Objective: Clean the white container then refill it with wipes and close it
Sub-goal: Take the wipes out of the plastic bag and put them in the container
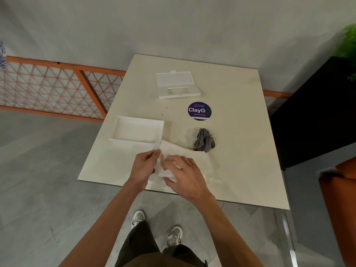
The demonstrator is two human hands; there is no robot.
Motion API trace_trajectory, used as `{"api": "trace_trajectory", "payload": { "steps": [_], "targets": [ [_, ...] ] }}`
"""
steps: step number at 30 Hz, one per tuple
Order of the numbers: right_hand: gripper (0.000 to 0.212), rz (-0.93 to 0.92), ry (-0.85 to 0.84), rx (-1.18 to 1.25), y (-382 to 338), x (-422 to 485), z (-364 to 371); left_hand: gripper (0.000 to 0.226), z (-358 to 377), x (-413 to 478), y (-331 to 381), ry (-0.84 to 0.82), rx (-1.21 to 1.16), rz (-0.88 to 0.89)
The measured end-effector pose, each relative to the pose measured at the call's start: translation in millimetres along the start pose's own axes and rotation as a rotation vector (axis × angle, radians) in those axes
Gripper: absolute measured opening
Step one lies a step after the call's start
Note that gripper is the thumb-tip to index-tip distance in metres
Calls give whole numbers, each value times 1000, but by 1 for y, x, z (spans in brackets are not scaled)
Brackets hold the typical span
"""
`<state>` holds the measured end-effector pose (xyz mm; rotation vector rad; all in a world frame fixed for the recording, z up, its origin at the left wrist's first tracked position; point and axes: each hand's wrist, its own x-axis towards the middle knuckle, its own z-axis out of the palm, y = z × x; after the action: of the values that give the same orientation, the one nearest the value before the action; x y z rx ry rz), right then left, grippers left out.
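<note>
Refill step: wipes [174,150] are pinched between left hand [144,167] and right hand [185,175], near edge. Next move, by judgement: stack to be lifted into open white container [134,142], far-left.

White container [137,130] open, empty; lid [177,84] apart; wipes [192,157] just beside.

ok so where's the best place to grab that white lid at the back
Probably the two short ends, coming down from above: the lid lies flat on the table with its flap open toward the far side, so the ends are straight, free edges with bare table beside them.
</note>
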<state>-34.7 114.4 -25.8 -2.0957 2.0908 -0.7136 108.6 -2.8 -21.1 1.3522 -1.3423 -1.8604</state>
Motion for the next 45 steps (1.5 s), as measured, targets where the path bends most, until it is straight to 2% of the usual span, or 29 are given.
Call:
{"api": "trace_trajectory", "payload": {
  "steps": [3,7,10,12,14,16,17,19,21,23,25,26,29,31,33,36,38,42,45],
  "targets": [
    [12,85,79,146,0,-3,5,48,1,-1,-1,-3,-8,-21],
    [18,408,105,499,0,0,-4,51,5,-5,3,21,-40,-75],
    [13,602,298,641,-2,1,-13,44,5,-4,2,41,-43,-86],
    [10,668,516,575,-5,2,-16,33,3,-1,-4,47,25,-45],
    [9,644,743,449,-8,6,-16,19,1,1,-10,34,100,19],
    [8,505,869,296,-9,12,-14,11,0,2,-14,30,115,43],
    [9,408,872,213,-8,14,-11,10,0,2,-15,37,117,46],
    [13,251,786,56,-5,16,1,17,0,2,-15,47,121,46],
    [17,163,666,-74,-4,13,18,37,1,2,-14,44,85,25],
    [15,112,574,-125,-4,9,32,55,1,2,-10,52,20,-39],
    [12,88,507,-123,-7,5,40,64,1,2,-8,55,3,-52],
    [12,88,477,-117,-8,5,41,63,2,2,-8,45,38,-15],
    [16,169,416,-17,-14,7,37,23,3,-1,-7,40,203,167],
    [16,265,421,105,-13,10,24,16,2,-1,-8,55,248,218],
    [21,283,364,193,-1,18,5,15,1,-2,-6,55,309,268],
    [36,216,126,237,24,34,-14,17,0,-6,0,55,412,367],
    [31,192,40,277,36,43,-22,14,0,-8,3,60,423,411],
    [14,219,8,538,44,51,-37,9,-3,-7,8,39,371,407],
    [15,244,-93,610,44,57,-39,13,-5,-9,18,5,284,361]
  ]
}}
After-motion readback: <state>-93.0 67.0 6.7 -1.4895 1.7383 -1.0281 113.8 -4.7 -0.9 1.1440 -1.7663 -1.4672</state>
